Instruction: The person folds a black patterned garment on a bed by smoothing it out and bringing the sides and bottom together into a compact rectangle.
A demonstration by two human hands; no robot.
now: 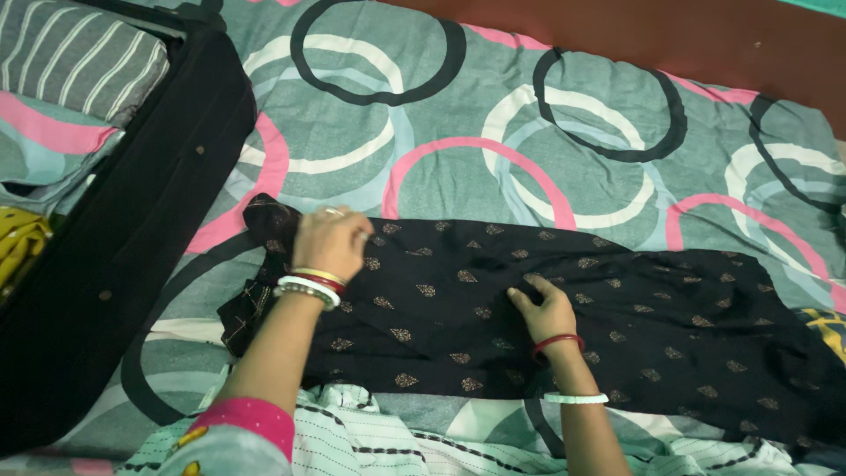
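On a bed (493,115) covered by a grey sheet with pink, white and black rings, 1 black dress (546,308) with small gold motifs is laid out flat lengthwise. The left hand (330,242) is closed over bunched cloth at the dress's left end, while the right hand (545,308) is pressed flat and open on its middle, gripping nothing. Step judged: smoothing before a fold; the next move calls for the held end to be lifted evenly, beside 1 open black suitcase (132,238).
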